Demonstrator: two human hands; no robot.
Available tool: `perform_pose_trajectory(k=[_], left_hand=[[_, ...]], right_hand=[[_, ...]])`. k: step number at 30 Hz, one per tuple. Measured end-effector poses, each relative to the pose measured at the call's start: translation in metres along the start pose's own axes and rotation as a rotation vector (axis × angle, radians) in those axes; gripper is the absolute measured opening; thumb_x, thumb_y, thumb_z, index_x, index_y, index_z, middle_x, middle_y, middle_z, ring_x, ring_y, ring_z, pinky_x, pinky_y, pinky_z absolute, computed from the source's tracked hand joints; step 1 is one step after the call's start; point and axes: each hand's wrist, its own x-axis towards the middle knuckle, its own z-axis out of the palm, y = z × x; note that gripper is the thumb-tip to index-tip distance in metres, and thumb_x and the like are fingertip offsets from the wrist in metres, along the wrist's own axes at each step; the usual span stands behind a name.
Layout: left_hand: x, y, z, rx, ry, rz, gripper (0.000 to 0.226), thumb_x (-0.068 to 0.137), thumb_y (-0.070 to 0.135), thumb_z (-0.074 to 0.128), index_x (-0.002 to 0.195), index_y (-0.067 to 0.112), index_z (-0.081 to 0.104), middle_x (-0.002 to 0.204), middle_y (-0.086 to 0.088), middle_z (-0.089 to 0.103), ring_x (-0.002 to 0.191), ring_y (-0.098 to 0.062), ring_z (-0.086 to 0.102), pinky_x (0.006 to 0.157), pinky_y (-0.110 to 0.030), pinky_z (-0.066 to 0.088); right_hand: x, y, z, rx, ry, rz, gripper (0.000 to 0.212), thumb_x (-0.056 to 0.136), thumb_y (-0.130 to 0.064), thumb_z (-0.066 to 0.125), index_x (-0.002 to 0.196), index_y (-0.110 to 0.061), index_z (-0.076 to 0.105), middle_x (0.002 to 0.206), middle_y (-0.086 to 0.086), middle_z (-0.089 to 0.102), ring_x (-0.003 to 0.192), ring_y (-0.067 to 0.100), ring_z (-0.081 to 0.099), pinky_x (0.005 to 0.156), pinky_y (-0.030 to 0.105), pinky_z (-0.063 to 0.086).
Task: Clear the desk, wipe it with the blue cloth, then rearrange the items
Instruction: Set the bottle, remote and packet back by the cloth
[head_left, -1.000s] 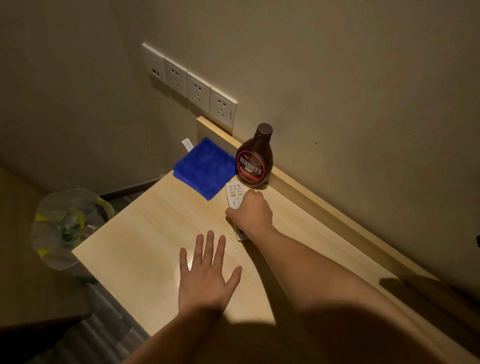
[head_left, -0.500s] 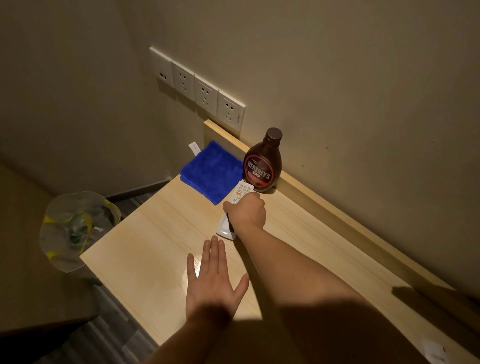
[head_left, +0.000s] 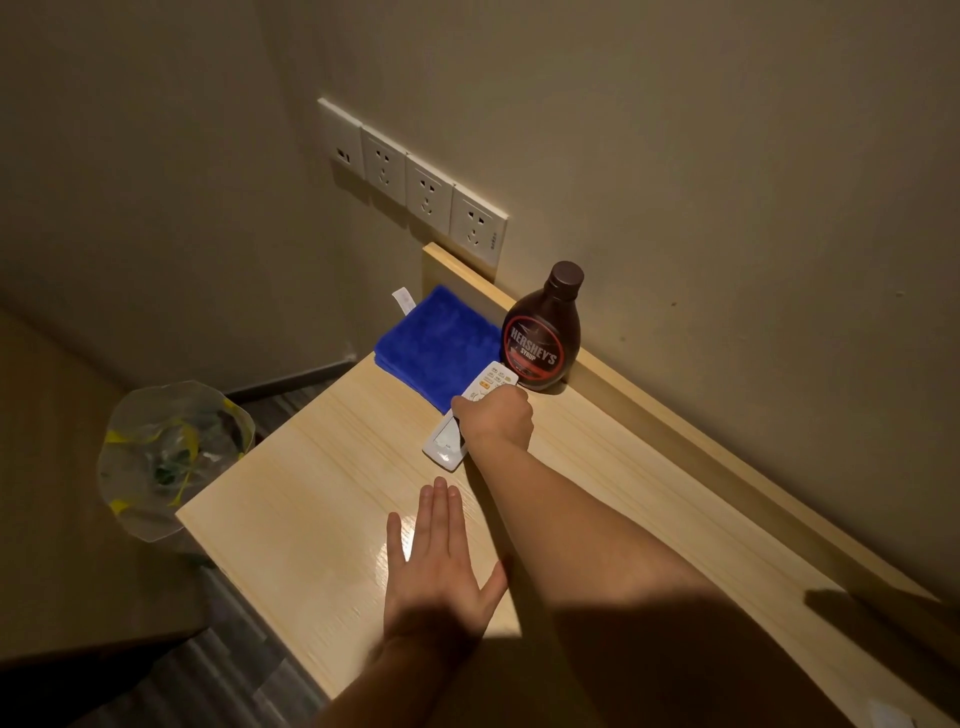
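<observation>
A folded blue cloth (head_left: 434, 345) lies at the desk's far left corner. A brown syrup bottle (head_left: 543, 332) stands upright right of the cloth, against the raised back ledge. A white remote control (head_left: 457, 434) lies slanted on the light wooden desk (head_left: 311, 499), its button end touching the cloth. My right hand (head_left: 496, 418) grips the remote's middle, fingers curled over it. My left hand (head_left: 436, 561) rests flat on the desk nearer to me, fingers straight and holding nothing.
A row of wall sockets (head_left: 415, 182) sits above the desk's far end. A bin lined with a clear bag (head_left: 166, 457) stands on the floor left of the desk. A dark surface (head_left: 62, 519) lies at lower left.
My right hand has turned the remote so its near end points left, and slid it up against the blue cloth. My left hand stayed flat on the desk.
</observation>
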Motion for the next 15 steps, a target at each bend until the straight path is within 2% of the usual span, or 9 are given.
perform_pose_trajectory(k=[5, 7, 11, 13, 15], left_hand=[[0.001, -0.001, 0.002, 0.005, -0.028, -0.001, 0.104, 0.084, 0.079, 0.053, 0.156, 0.003, 0.045, 0.168, -0.017, 0.035, 0.157, -0.032, 0.027, 0.121, -0.065, 0.022], [0.001, -0.001, 0.002, 0.005, -0.044, 0.0, 0.104, 0.084, 0.078, 0.053, 0.155, 0.003, 0.046, 0.167, -0.017, 0.036, 0.156, -0.032, 0.029, 0.121, -0.065, 0.021], [0.002, 0.0, 0.002, -0.008, -0.07, -0.004, 0.101, 0.091, 0.08, 0.039, 0.157, 0.004, 0.043, 0.168, -0.016, 0.034, 0.155, -0.034, 0.035, 0.12, -0.067, 0.027], [0.002, 0.001, 0.001, -0.019, -0.082, -0.012, 0.1, 0.093, 0.081, 0.029, 0.159, 0.005, 0.037, 0.169, -0.015, 0.032, 0.156, -0.034, 0.034, 0.12, -0.068, 0.029], [0.0, 0.003, -0.003, -0.02, -0.109, -0.036, 0.1, 0.095, 0.083, 0.025, 0.162, 0.008, 0.028, 0.172, -0.013, 0.025, 0.159, -0.031, 0.026, 0.123, -0.067, 0.023]], right_hand=[[0.001, 0.0, 0.002, 0.014, 0.0, 0.022, 0.068, 0.081, -0.051, 0.081, 0.126, -0.012, 0.048, 0.119, 0.008, 0.068, 0.097, 0.026, 0.073, 0.081, 0.04, 0.063], [0.002, 0.0, 0.003, 0.016, -0.001, 0.021, 0.069, 0.08, -0.052, 0.081, 0.126, -0.012, 0.048, 0.118, 0.008, 0.068, 0.095, 0.025, 0.073, 0.081, 0.04, 0.063], [0.002, 0.004, 0.0, 0.045, -0.004, 0.008, 0.069, 0.079, -0.055, 0.081, 0.124, -0.014, 0.048, 0.116, 0.006, 0.068, 0.094, 0.023, 0.073, 0.079, 0.038, 0.063], [-0.001, 0.009, -0.003, 0.079, -0.006, -0.012, 0.067, 0.079, -0.056, 0.081, 0.122, -0.015, 0.049, 0.114, 0.004, 0.07, 0.092, 0.022, 0.074, 0.077, 0.037, 0.064], [-0.006, 0.017, -0.011, 0.098, -0.004, -0.052, 0.062, 0.08, -0.055, 0.08, 0.119, -0.016, 0.051, 0.113, 0.004, 0.07, 0.092, 0.021, 0.074, 0.074, 0.036, 0.064]])
